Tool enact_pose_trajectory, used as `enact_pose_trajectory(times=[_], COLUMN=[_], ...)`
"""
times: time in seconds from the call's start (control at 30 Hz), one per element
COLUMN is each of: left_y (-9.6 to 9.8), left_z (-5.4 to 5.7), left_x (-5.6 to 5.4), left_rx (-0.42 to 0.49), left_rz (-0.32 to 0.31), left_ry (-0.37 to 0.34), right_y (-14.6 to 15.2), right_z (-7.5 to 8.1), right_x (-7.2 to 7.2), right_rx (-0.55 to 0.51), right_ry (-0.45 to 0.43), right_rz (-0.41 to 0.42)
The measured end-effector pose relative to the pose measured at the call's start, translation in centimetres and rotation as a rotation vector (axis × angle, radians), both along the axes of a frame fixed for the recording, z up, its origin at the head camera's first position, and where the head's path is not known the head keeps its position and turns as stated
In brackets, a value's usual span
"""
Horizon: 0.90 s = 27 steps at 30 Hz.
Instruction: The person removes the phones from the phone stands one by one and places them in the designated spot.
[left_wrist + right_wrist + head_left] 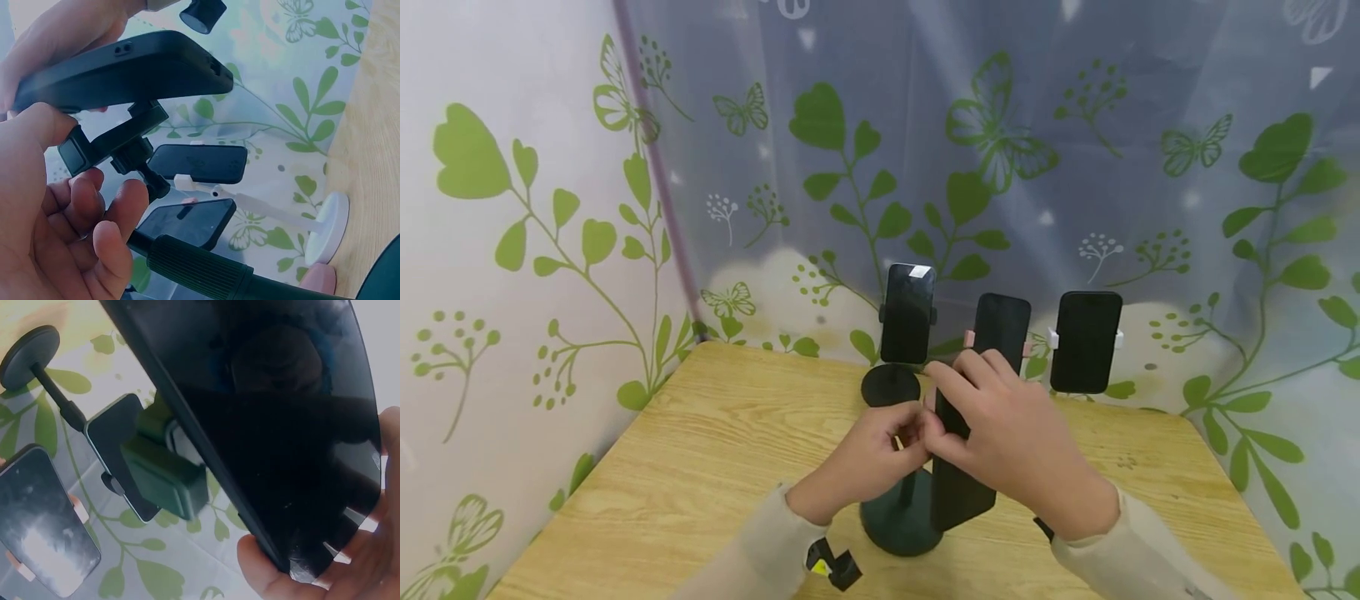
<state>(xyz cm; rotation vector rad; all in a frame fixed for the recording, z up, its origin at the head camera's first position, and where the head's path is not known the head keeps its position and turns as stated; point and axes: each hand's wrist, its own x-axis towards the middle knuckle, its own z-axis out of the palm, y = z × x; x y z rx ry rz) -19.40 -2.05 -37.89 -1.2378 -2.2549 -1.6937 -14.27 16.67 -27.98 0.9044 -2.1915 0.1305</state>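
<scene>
My right hand (pixel 1007 417) grips a black smartphone (pixel 964 492), fingers over one end and thumb at its near edge. A dark green phone stand (pixel 901 529) stands under both hands. Its phone holder (pixel 115 139) is pinched at one end between the thumb and curled fingers of my left hand (pixel 880 450). In the left wrist view the phone's back lies close over the holder, which sits on a ball joint above the ribbed pole (pixel 200 265). The right wrist view shows the phone's dark screen, with a green holder arm (pixel 167 478) sticking out past its long edge.
Behind my hands, a black stand (pixel 891 386) holds a phone (pixel 907 321), a pink-clamped stand holds a second phone (pixel 1002 321), and a white-clamped one a third (pixel 1086 342). The wooden table (pixel 722 433) ends at patterned curtains (pixel 775 250).
</scene>
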Motion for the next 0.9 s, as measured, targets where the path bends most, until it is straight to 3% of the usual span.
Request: enact_pose_trajectory(times=[0.53, 0.9], left_y=[0.0, 0.1], left_z=[-0.2, -0.3], left_x=[0.3, 0.5], left_rx=[0.021, 0.037], left_rz=[-0.021, -0.014], left_ry=[-0.078, -0.119], right_y=[3.5, 6.9], right_z=[1.1, -0.9], right_x=[2.6, 4.8], right_rx=[-0.078, -0.136], right_ry=[0.109, 0.104], right_rz=[-0.068, -0.183])
